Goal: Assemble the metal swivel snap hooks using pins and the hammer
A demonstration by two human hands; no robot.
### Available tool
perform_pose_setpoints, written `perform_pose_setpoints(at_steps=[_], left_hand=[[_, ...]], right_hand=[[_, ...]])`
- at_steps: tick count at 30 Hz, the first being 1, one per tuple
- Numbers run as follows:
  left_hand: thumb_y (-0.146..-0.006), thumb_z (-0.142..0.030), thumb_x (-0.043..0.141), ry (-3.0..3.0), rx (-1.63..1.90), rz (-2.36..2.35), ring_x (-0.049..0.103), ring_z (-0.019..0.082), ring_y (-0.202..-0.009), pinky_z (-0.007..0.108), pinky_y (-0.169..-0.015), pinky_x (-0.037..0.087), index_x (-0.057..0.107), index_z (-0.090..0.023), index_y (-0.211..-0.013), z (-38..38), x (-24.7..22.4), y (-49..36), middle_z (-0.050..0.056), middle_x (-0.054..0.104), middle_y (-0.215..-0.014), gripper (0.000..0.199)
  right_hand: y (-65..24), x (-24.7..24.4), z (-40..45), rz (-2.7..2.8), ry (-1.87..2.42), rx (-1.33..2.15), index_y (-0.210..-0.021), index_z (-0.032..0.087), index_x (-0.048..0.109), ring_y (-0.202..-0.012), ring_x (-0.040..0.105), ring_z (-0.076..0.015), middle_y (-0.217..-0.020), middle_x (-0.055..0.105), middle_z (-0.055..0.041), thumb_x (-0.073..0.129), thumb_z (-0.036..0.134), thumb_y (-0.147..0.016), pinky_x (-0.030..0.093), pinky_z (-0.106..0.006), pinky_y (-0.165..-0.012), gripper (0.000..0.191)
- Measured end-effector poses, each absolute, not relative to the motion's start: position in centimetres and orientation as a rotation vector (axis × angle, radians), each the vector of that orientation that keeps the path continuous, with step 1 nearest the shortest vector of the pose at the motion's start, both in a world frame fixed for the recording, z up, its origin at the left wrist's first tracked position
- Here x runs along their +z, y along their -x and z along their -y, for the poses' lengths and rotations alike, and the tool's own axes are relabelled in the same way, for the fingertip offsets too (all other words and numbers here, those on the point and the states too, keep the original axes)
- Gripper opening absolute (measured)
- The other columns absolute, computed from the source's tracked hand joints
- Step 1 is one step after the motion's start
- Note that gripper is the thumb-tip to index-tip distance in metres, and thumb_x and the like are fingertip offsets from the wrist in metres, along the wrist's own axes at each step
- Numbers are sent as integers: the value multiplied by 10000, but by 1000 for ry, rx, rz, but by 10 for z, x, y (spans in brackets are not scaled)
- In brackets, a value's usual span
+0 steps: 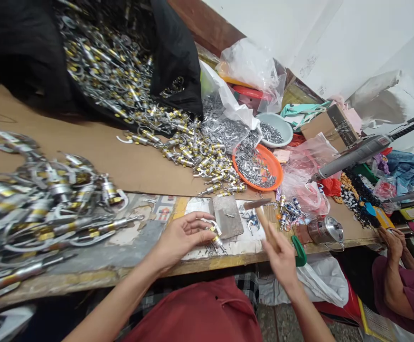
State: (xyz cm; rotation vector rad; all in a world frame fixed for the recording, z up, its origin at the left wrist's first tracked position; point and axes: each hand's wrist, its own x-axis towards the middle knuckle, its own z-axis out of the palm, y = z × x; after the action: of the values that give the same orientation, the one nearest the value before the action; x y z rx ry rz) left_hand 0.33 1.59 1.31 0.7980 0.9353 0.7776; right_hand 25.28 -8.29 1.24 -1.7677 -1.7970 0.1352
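Observation:
My left hand (187, 232) pinches a small silver metal fitting (217, 241) with a yellow band and a pale curved arm, at the left edge of a flat grey metal block (226, 225). On that block lies a tiny silver pin (230, 215). My right hand (281, 256) is wrapped round the wooden handle of a hammer (263, 219); its dark head is raised a little to the right of the block. Several blue and silver pieces (252, 223) lie beside the hammer. Many fittings like the held one form a blurred pile (46, 204) on the left.
A black bag (178, 61) spills more fittings over the cardboard. Behind the block stand an orange bowl (278, 176) and a pale bowl (285, 128) with small metal parts. A grey electric screwdriver (352, 154) hangs at right, above a metal cup (326, 230). Another person's hands (392, 242) are far right.

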Motion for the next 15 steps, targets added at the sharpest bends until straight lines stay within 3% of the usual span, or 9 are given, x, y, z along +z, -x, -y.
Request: perform_pose_setpoints(at_steps=[2,6,11,15], left_hand=[[-523,-303,797,-877,798,-965,665,205,-596,328,-636,528,658,-171,-721,-13,12,-3,24,707,-599,275],[-510,-316,798,-1082,974,-1024,646,228,-738,323,-697,515,704,-204,-573,-11,8,-5,47,692,-706,159],[-542,-337,769,-1318,1077,-1047,578,170,-682,253,-599,474,718,-229,-537,-12,7,-10,16,601,-729,119],[-591,-294,730,-1438,1088,-1049,570,160,-643,248,-567,451,734,-236,-592,-10,8,-11,11,595,-717,59]], right_hand=[[-276,8,70,1792,1909,98,-1251,191,535,-942,632,-202,-1074,659,-102,511,290,-878,527,-316,-785,387],[-290,10,47,1876,2052,-111,-1128,221,631,-850,628,-202,-946,678,-89,509,284,-874,517,-320,-727,289],[-226,24,17,2045,1591,-107,-1061,177,651,-885,576,-176,-951,640,-89,479,209,-894,476,-280,-772,242],[-183,31,-3,2205,1525,-81,-910,195,675,-825,546,-178,-898,638,-59,542,188,-863,444,-271,-707,141]])
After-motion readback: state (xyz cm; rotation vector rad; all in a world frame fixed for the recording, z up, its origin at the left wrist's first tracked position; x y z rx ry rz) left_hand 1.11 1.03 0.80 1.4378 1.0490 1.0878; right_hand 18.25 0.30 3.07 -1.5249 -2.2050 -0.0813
